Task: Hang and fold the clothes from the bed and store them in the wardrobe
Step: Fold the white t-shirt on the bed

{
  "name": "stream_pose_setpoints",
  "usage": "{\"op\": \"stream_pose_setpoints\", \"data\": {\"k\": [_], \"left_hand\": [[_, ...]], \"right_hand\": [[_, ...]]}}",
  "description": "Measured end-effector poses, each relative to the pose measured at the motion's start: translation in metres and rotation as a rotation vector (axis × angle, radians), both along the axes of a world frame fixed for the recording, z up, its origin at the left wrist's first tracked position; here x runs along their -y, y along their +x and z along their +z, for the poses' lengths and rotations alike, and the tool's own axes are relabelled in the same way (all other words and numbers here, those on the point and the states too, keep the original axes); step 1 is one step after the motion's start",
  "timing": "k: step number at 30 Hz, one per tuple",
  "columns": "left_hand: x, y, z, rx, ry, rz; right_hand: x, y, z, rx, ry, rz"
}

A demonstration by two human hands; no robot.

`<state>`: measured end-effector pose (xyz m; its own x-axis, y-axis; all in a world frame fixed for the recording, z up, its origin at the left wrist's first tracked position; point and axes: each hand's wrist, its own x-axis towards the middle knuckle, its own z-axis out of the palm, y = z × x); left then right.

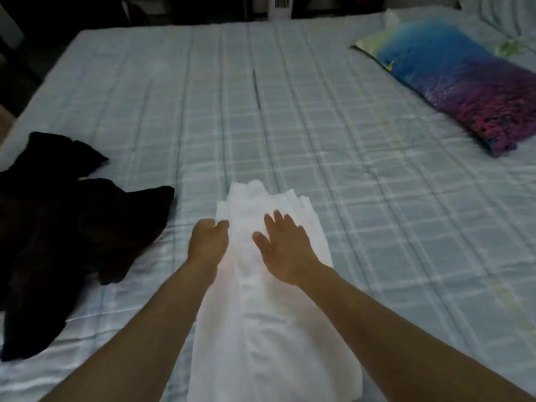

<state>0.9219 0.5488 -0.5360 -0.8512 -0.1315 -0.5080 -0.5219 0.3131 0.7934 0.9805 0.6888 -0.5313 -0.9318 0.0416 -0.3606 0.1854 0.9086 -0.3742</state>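
A white garment (261, 300) lies on the bed (348, 169) in a long narrow folded strip, running from the near edge of the picture away from the person, with its far end fanned in small layers. The left hand (207, 242) is at the left edge of this strip, its fingers curled and seeming to pinch the cloth border, though blur makes the grip uncertain. The right hand (285, 248) lies flat on top of the strip with fingers spread and straight. Just left of the strip, with a little bare sheet between, a black garment (66, 227) lies crumpled and reaches the left border of the view. A colourful pillow (452, 82) rests far to the right, well apart. Between them the checked sheet is wide and flat beyond the white garment.
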Motion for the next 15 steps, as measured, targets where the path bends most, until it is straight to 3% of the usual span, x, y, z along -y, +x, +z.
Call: {"op": "stream_pose_setpoints", "data": {"k": [2,8,11,15], "left_hand": [[0.016,0.025,-0.032,-0.081,-0.282,-0.174],[0.016,0.067,-0.058,-0.487,-0.735,-0.727],[0.011,0.07,-0.075,-0.512,-0.86,-0.958],[0.017,0.07,-0.105,-0.531,-0.911,-1.04]], "right_hand": [[-0.004,0.025,-0.026,0.034,0.06,0.025],[-0.001,0.074,-0.07,-0.067,0.171,0.087],[0.003,0.081,-0.088,-0.087,0.2,0.082],[0.0,0.088,-0.109,-0.172,0.248,0.064]]}}
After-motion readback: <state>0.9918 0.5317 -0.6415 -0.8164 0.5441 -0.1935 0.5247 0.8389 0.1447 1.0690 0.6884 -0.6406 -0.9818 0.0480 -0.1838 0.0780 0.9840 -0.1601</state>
